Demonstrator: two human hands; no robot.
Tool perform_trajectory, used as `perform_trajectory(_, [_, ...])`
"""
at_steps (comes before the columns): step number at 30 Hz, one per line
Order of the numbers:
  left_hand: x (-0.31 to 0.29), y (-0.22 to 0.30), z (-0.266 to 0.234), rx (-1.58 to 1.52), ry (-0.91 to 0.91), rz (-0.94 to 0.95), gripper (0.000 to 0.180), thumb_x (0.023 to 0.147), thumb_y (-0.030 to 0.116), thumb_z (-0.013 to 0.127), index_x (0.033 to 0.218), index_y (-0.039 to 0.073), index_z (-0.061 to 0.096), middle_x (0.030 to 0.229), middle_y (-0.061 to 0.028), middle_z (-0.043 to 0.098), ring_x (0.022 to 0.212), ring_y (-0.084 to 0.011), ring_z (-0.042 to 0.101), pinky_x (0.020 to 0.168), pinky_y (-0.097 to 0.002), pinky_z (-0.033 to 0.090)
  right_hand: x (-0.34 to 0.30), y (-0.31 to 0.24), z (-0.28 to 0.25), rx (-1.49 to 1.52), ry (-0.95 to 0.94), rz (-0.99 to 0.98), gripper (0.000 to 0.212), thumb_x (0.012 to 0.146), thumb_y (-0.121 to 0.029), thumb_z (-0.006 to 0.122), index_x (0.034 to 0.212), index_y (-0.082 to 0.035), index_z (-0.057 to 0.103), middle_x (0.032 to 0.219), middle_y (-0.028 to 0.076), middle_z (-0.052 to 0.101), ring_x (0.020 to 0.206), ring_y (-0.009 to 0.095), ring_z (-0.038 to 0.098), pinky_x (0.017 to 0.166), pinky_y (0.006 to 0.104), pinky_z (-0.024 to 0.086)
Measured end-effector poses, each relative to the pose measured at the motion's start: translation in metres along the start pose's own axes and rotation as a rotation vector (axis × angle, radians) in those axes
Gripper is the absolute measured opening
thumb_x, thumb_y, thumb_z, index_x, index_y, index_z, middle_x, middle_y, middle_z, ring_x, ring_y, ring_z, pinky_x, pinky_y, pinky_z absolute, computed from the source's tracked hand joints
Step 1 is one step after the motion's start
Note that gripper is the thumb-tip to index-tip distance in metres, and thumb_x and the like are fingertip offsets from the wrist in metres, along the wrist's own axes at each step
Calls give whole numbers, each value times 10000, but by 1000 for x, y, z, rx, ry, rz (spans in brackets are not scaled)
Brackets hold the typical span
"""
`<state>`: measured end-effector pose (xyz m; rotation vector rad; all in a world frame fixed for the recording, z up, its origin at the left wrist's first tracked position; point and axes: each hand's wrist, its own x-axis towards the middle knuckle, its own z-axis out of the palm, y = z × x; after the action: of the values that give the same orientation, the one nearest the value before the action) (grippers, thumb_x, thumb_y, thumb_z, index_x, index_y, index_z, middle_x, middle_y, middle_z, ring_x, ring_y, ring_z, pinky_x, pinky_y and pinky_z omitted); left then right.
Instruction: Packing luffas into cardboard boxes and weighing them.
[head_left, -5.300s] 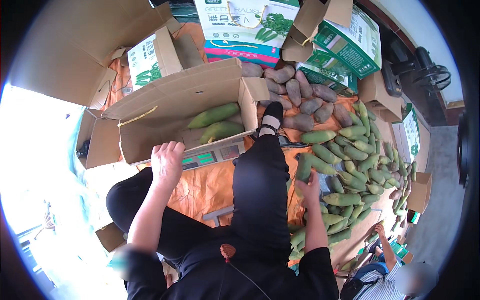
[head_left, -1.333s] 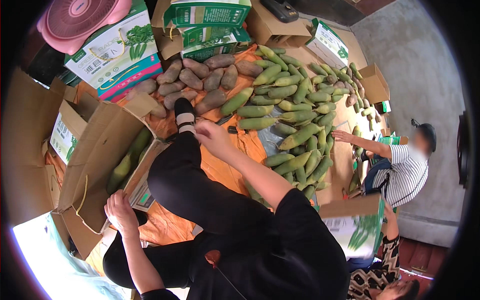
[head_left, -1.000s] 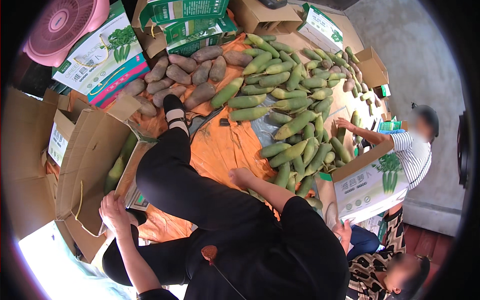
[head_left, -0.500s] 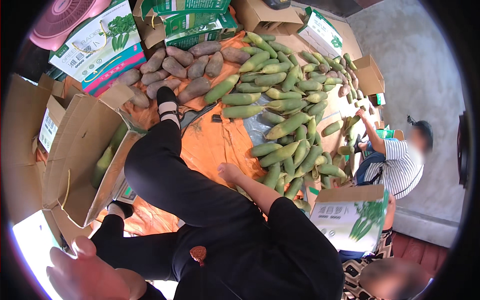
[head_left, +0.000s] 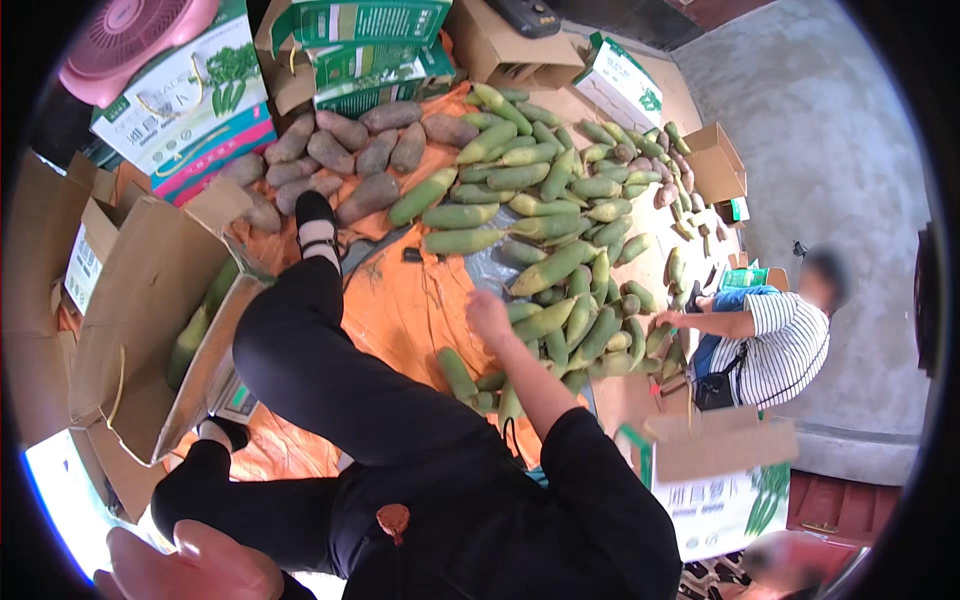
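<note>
My right hand (head_left: 487, 316) reaches over the orange sheet (head_left: 400, 310) to the near left edge of a pile of long green radishes (head_left: 550, 270). It is blurred, so I cannot see whether its fingers touch a radish. My left hand (head_left: 195, 568) is low at the left, close to the camera and soft in focus, with its fingers apart and nothing visible in it. Left of my leg stands an open cardboard box (head_left: 140, 310), tilted, with green radishes (head_left: 200, 325) inside. A loose radish (head_left: 456, 374) lies beside my right forearm.
Reddish-brown roots (head_left: 370, 195) lie beyond my foot. Printed cartons (head_left: 370, 50) and a pink fan (head_left: 125, 45) stand at the far left. On the right, a person in a striped shirt (head_left: 765, 330) sits near the pile. An open carton (head_left: 720, 490) is close on my right.
My right hand has moved forward and right toward the radish pile. The person in stripes has lowered an arm. The carton on my right has shifted lower, and the whole view has shifted slightly.
</note>
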<state>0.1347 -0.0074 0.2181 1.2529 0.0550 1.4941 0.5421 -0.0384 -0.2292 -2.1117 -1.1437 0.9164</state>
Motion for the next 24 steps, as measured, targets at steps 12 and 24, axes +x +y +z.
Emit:
perform_trajectory(12, [-77, -10, -64, 1147, 406, -286, 187, 918, 73, 459, 1070, 41, 563, 1208, -135, 516, 1183, -305, 474, 984, -412, 379, -90, 34, 65, -549, -724, -347, 235, 765, -221, 529, 780, -45, 685, 821, 156, 672, 798, 347, 652, 718, 437, 501])
perform_trajectory(24, [-150, -31, -121, 1785, 492, -540, 327, 901, 39, 539, 1227, 63, 550, 1264, -82, 517, 1207, -234, 470, 1001, -400, 384, -77, 17, 47, -575, -568, -209, 179, 782, -183, 536, 816, -62, 663, 846, 174, 660, 790, 358, 646, 684, 445, 513])
